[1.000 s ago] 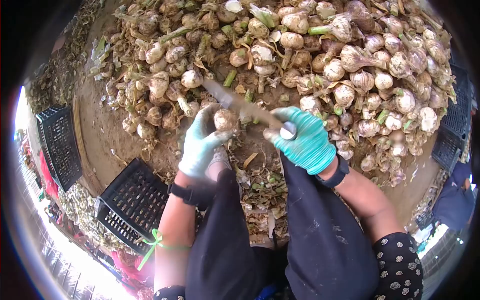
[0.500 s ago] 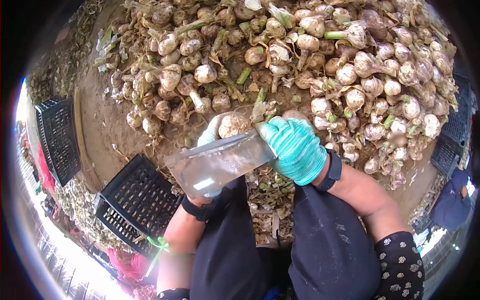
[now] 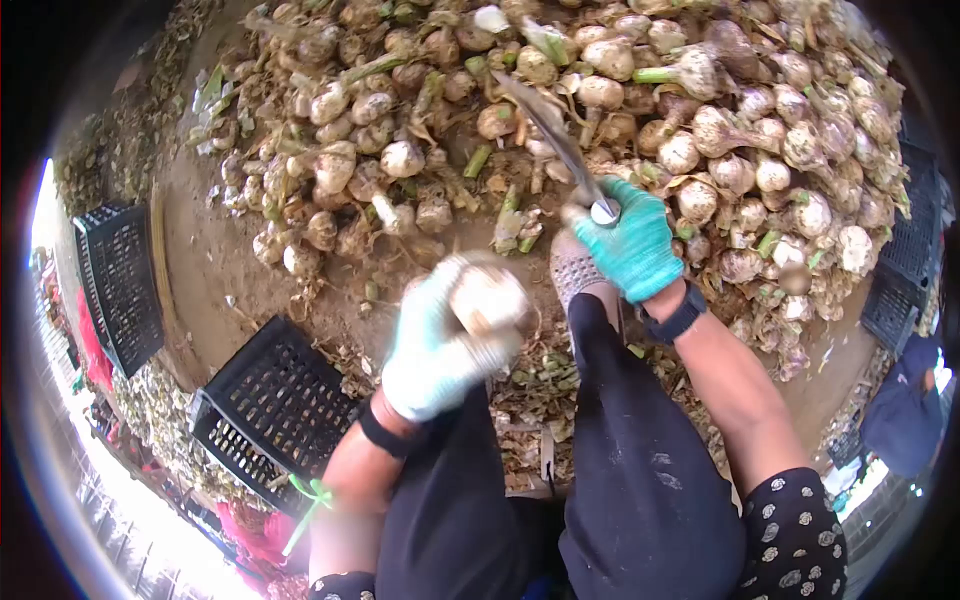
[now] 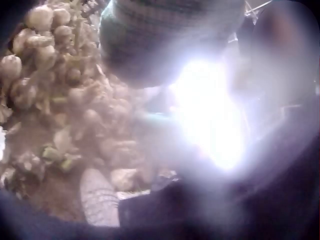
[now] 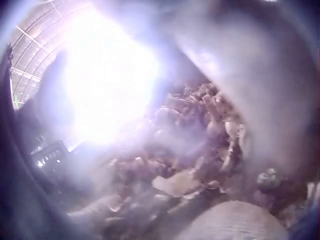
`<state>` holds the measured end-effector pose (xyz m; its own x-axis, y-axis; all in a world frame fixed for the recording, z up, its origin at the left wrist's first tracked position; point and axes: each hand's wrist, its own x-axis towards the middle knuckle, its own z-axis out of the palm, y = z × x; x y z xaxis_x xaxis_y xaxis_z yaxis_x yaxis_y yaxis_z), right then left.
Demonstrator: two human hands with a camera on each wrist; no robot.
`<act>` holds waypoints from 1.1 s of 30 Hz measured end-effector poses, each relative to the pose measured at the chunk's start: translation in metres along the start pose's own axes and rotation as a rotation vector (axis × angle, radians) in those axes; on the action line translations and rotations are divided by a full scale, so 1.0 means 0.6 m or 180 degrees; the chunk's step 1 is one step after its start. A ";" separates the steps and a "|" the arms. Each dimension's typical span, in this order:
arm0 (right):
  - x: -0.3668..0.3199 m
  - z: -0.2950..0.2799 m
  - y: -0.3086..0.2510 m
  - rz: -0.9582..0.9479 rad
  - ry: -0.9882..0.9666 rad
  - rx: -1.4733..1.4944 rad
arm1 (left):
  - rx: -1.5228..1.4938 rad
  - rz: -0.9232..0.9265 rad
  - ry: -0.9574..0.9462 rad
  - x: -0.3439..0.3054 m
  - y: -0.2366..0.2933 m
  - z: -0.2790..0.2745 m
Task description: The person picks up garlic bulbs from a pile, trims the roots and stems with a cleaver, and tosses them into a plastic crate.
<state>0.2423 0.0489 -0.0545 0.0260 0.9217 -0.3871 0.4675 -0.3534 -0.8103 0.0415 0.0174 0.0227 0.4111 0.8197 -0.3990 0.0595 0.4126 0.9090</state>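
In the head view the gloved left hand (image 3: 432, 345) holds a garlic bulb (image 3: 489, 299), blurred, above the ground between the legs. To its right the right hand, in a green glove (image 3: 634, 240), grips a knife by its handle, whose round end shows. The blade (image 3: 548, 125) points up and left over the pile of garlic (image 3: 720, 150). Bulb and blade are apart. A cut piece of stalk (image 3: 508, 218) lies on the soil between the hands. Glare washes out much of both wrist views; a gloved part of the left hand (image 4: 170, 40) shows in the left wrist view.
A black crate (image 3: 275, 400) stands at the lower left, with another crate (image 3: 118, 285) beyond it. Dark crates (image 3: 908, 235) stand at the right edge, near a person in dark clothes (image 3: 900, 405). Trimmings (image 3: 540, 385) lie between the legs; a shoe (image 3: 575, 268) is below the knife.
The blade, low in front of the left hand half a second ago, has swung up and away to the right. A stalk piece has come off near the bulb and lies on the soil.
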 end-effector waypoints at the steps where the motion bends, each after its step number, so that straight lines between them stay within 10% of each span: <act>1: -0.014 -0.011 -0.026 0.0053 -0.0128 0.0696 | -0.0928 -0.0357 0.0478 0.015 -0.018 -0.001; 5: -0.024 -0.016 -0.064 0.0797 -0.1243 0.1743 | 0.0216 0.0263 0.0627 0.042 -0.063 0.008; 9: -0.031 0.006 -0.043 0.0477 -0.1076 0.1712 | 0.1891 0.0352 0.0940 0.039 -0.059 0.008; 13: -0.031 -0.006 -0.059 -0.1568 -0.0714 0.0688 | -0.2134 -0.0756 0.0749 0.034 -0.044 0.002; 15: -0.034 -0.004 -0.047 -0.0892 -0.1039 0.0998 | -0.2029 -0.0595 0.0654 0.035 -0.067 -0.004; 19: -0.034 -0.014 -0.039 -0.1251 -0.0520 -0.0287 | -0.0459 -0.0824 0.1203 0.032 -0.061 0.008; 21: -0.033 -0.004 -0.017 -0.1991 -0.0421 -0.0593 | 0.1207 0.0877 0.1041 0.023 -0.074 -0.005; 25: -0.008 -0.010 0.046 -0.0346 -0.0916 -0.1533 | -0.0403 -0.0035 0.1557 0.016 -0.039 -0.004; 29: -0.032 -0.012 0.046 0.0630 -0.0140 0.0728 | -0.1386 0.0272 0.1370 0.053 0.020 0.006; 31: -0.027 -0.012 0.049 0.0595 -0.0197 0.0745 | -0.1148 0.0796 0.0795 0.058 0.070 -0.013; 33: -0.029 -0.016 0.027 0.0661 -0.0210 0.0821 | 0.0573 0.0530 0.2004 0.078 0.050 -0.064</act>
<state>0.2577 0.0288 -0.0570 0.0361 0.8165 -0.5762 0.2189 -0.5691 -0.7926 0.0277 0.0833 0.0265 -0.1775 0.9643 -0.1965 0.2145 0.2327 0.9486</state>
